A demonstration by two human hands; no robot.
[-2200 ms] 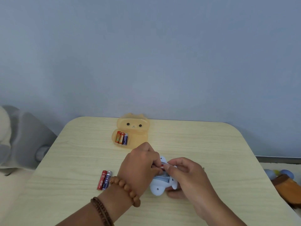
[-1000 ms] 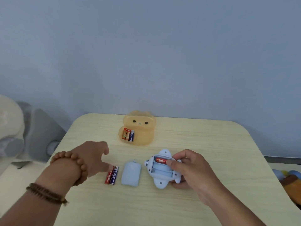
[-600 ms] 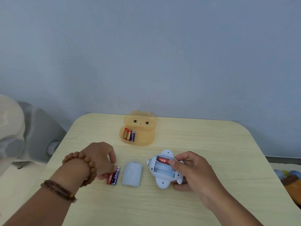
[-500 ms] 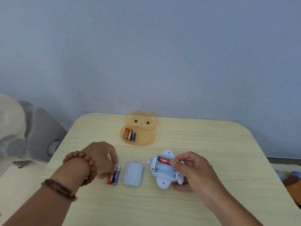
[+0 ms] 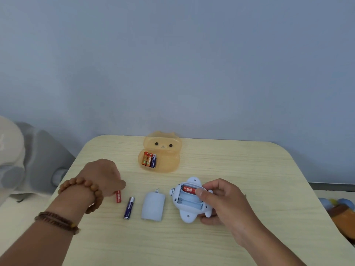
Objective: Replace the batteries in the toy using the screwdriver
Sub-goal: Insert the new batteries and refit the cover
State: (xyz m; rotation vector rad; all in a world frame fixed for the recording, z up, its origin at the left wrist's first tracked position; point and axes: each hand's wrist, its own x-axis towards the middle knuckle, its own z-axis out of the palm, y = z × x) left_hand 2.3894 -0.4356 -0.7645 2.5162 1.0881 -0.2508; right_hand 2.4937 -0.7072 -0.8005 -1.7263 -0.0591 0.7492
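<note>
The left hand pinches a red battery, its upper end hidden, apparently between thumb and finger. The right hand grips the toy on the pale wooden table, blue wall behind.

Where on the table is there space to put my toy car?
Bare wood on the table right of the orange case, beyond the right hand, and along the near edge. Crowded in the middle: left hand on the red battery, blue battery, cover, toy.
</note>
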